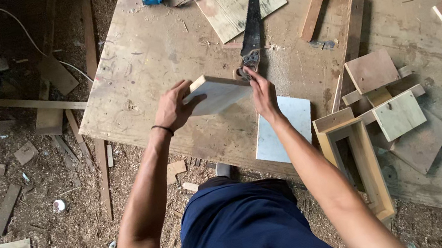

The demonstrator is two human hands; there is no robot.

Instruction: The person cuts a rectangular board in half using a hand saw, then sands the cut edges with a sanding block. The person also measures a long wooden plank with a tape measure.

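Together both hands grip a pale board (pixel 216 94), raised slightly off the tabletop (pixel 150 64): left hand (pixel 172 107) clasps its left edge, right hand (pixel 261 91) pinches its right corner, apparently steadying it. A handsaw (pixel 251 25) lies just beyond the board, unheld.

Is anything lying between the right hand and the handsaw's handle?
Nothing visible. The right hand is already at the handsaw handle, while the left hand holds the pale board beside it.
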